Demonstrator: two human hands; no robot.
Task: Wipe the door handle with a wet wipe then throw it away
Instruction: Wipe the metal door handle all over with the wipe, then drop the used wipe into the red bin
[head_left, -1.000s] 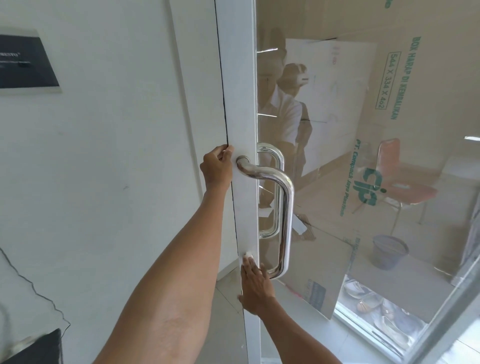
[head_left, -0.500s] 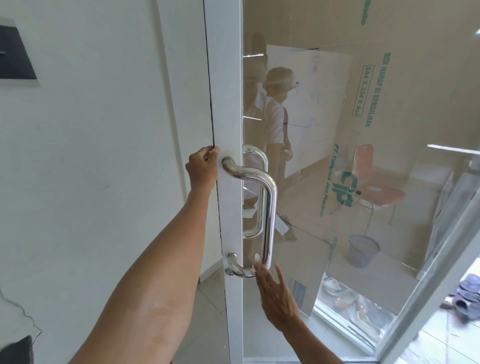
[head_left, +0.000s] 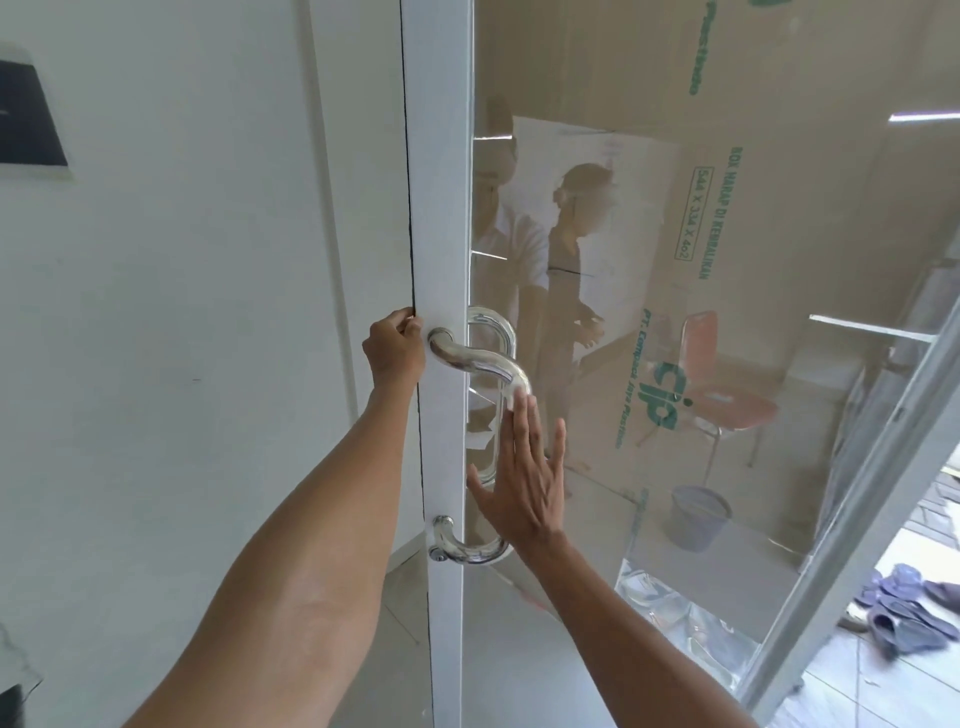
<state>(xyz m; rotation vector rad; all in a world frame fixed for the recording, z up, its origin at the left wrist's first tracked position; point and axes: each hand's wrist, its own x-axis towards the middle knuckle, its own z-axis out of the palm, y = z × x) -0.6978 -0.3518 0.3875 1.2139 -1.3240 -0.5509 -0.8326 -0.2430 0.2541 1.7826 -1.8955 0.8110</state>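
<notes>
Between your two hands runs the white door frame (head_left: 439, 218), and on it sits the chrome door handle (head_left: 480, 358), a tall loop fixed at a top mount just right of your left hand (head_left: 393, 347) and at a bottom mount below and left of your right hand (head_left: 522, 483). Your left hand is curled over the frame's left edge, fingers wrapped round it out of sight, thumb side toward you, level with the handle's upper bend. Your right hand is flat and spread, fingers pointing up, palm laid against the vertical bar so that it hides most of that bar; the fingertips (head_left: 519, 402) reach the upper curve. A small pale patch shows at those fingertips, but you cannot tell from this view whether it is the wet wipe or a glint on the metal, and the palm side is hidden. A second handle shows through the glass pane (head_left: 727, 260) just behind the first. Beyond your right hand, through the glass, stand a red chair (head_left: 727, 395) and, lower, a grey bin (head_left: 698, 517). Far right of your right forearm, sandals (head_left: 906, 613) lie on the floor.
</notes>
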